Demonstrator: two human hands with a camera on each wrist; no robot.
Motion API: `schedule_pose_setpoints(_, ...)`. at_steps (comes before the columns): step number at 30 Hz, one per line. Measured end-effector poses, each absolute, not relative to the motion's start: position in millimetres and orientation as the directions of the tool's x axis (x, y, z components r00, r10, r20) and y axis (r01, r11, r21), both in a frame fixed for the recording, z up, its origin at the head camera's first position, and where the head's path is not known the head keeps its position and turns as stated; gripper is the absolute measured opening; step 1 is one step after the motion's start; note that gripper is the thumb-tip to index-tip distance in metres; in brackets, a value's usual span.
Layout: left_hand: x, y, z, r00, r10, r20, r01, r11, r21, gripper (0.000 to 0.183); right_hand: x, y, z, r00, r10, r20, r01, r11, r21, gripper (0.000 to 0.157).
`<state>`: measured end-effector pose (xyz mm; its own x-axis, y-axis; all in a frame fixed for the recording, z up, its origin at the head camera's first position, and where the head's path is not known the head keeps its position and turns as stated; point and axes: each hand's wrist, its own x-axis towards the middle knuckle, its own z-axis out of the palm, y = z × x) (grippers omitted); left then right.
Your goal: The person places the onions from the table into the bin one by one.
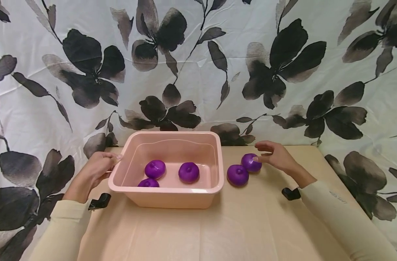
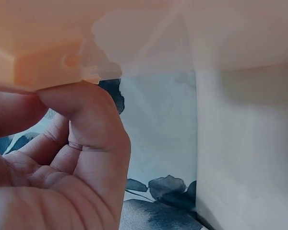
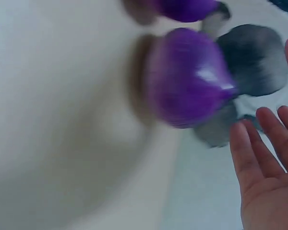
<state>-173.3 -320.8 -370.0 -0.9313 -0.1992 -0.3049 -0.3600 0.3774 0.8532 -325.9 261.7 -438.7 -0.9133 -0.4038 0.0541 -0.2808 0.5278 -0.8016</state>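
A pink plastic tub stands on the table, its left rim pinched between the thumb and fingers of my left hand. In the left wrist view, the left hand's curled finger and thumb meet the tub's underside edge. Three glossy purple onions lie inside the tub. Two more sit on the table at its right, the nearer onion and the farther onion. My right hand hovers by the farther one, fingers spread; its thumb overlaps that onion in the head view. In the right wrist view, the fingers stand apart from the onion.
A pale wooden-coloured table runs under everything. Behind and at both sides hangs a white cloth with dark flowers, close beyond the tub's far rim. Each wrist wears a black camera mount.
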Motion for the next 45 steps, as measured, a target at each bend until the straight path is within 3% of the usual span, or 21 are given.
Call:
schedule_pose_setpoints(8,-173,-320,-371,-0.932,-0.2,-0.303,-0.358,0.366,0.859,0.038,-327,271,-485,-0.921,-0.39,0.001,-0.205,0.482,-0.852,0.076)
schedule_pose_setpoints(24,-174,-321,-373,-0.93,-0.218,-0.296,-0.36,0.382,0.851,0.036,-336,257,-504,-0.929,-0.368,0.029,-0.235,0.53,-0.815,0.084)
schedule_pose_setpoints(35,-174,-319,-368,-0.929,-0.217,-0.299,-0.363,0.393,0.845,0.037,-339,261,-502,-0.948,-0.314,0.054,-0.232,0.563,-0.793,0.082)
schedule_pose_setpoints(45,-174,-320,-368,-0.931,-0.211,-0.298,-0.359,0.383,0.851,0.039,-334,272,-474,-0.952,-0.288,0.106,-0.256,0.553,-0.793,0.077)
